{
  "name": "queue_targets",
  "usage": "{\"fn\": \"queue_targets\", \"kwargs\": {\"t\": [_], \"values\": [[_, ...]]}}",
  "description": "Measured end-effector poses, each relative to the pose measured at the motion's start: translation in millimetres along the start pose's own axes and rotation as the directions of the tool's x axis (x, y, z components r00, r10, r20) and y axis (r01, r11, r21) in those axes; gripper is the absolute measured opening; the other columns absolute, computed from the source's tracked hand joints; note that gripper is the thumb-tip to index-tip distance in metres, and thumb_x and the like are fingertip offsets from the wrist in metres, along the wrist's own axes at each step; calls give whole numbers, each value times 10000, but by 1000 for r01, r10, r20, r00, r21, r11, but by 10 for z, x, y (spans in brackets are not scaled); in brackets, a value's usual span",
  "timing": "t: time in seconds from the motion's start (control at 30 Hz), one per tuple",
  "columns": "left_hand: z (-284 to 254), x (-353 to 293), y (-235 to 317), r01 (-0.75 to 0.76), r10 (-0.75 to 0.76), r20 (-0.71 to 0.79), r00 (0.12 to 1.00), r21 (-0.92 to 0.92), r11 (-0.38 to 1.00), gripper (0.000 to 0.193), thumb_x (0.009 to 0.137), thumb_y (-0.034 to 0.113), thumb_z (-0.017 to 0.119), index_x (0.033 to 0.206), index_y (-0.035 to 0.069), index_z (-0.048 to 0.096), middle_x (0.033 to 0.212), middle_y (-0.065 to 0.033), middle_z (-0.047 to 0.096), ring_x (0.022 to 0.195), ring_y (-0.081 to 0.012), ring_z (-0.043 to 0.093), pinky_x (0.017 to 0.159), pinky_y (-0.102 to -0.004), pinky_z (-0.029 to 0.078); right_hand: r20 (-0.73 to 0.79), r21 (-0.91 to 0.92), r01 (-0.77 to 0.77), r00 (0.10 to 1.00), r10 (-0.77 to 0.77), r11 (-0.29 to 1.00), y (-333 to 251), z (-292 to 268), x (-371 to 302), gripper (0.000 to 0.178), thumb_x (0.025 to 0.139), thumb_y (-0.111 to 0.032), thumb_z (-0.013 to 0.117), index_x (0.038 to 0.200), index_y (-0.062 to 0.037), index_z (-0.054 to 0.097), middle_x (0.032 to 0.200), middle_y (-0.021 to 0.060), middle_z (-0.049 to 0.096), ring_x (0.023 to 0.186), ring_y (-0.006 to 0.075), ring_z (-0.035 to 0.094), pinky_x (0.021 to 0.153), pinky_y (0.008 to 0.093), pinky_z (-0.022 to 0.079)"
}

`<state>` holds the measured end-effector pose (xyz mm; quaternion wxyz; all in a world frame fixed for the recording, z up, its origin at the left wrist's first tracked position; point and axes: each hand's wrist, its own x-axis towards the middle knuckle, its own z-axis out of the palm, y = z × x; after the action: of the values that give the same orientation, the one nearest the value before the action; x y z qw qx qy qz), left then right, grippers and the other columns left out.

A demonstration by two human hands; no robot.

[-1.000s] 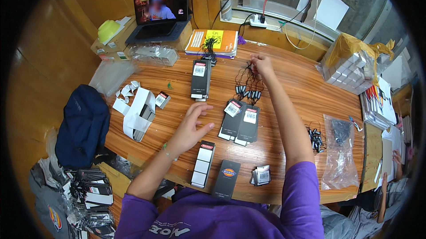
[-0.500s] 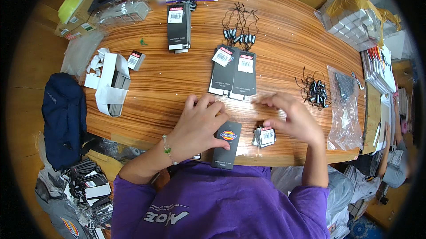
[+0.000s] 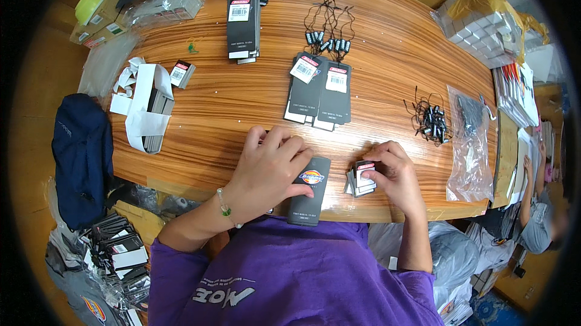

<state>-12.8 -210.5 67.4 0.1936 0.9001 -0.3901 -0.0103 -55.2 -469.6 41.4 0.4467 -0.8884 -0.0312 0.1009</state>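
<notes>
My left hand [image 3: 271,166] is at the table's front edge, its fingers bent and its thumb pressed across a dark grey hang tag [image 3: 307,205] with a coloured oval emblem. Right of it, my right hand [image 3: 392,175] pinches a small barcode card [image 3: 364,169] between thumb and fingers, at the top of a small fanned stack of cards [image 3: 358,189]. Beyond both hands lie finished-looking grey hang tags [image 3: 333,101] with barcode cards on them, their black strings [image 3: 327,23] stretched away from me.
A bunch of black strings [image 3: 431,125] and a clear plastic bag [image 3: 469,166] lie at right. Another tag stack [image 3: 243,32] sits farther back. At left are a white paper-banded bundle of cards [image 3: 142,93] and a small card stack [image 3: 180,74]. Wrapped white boxes [image 3: 478,32] stand far right.
My right hand has come down onto the small card stack and closed on a card. My left hand stays with its thumb on the hang tag. The view has shifted slightly.
</notes>
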Motion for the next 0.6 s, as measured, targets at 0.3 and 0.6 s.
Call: {"fn": "queue_targets", "kwargs": {"t": [0.3, 0.6], "values": [[-70, 9, -70, 310, -189, 247, 950, -807, 503, 142, 822, 75, 580, 944, 3, 590, 742, -114, 625, 637, -140, 598, 591, -255, 451, -49, 606, 116, 993, -108, 787, -326, 32, -169, 185, 682, 34, 718, 846, 8, 634, 819, 96, 643, 773, 151, 604, 693, 262, 464], [19, -1, 64, 311, -350, 241, 905, -937, 159, 170, 757, -31, 653, 927, -34, 644, 775, -60, 660, 727, -78, 611, 619, -213, 481, -285, 201, 308, 927, -245, 930, -591, 514, 45, 399, 714, -93, 726, 1073, -31, 565, 882, 70, 608, 597, 129, 544, 517, 248, 459]]}}
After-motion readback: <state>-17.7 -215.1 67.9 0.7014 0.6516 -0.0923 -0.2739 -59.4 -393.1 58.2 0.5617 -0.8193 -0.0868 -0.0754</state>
